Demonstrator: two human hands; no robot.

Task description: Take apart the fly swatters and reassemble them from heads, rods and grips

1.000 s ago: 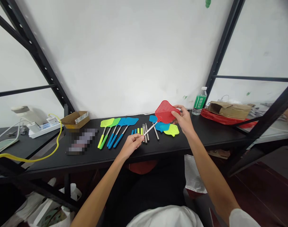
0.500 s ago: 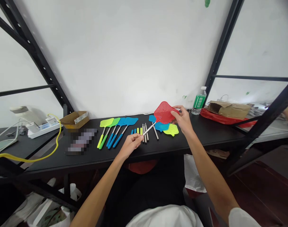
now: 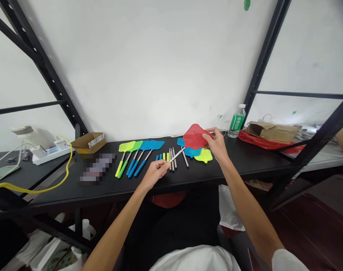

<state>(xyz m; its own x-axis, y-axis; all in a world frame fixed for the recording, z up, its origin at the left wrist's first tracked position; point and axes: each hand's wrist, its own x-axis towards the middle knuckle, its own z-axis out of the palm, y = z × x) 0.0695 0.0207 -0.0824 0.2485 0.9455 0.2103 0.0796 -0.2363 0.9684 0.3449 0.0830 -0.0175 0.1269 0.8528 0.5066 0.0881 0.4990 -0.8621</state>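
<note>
Above the table my right hand pinches the edge of a red perforated fly swatter head. My left hand grips the metal rod joined to that head, near the rod's lower end. Under and behind the red head lie loose blue heads and a yellow head. Left of them are several bare metal rods, and short blue and yellow grips. Farther left, several fly swatters with coloured grips lie side by side, in yellow, green and blue.
A cardboard box and a blurred-out flat object are on the left, near a power strip and a yellow cable. On the right stand a water bottle and cardboard on red plastic. Black shelf posts flank the table.
The red head has dropped slightly, with my right hand a little lower too. My left hand keeps its hold on the rod.
</note>
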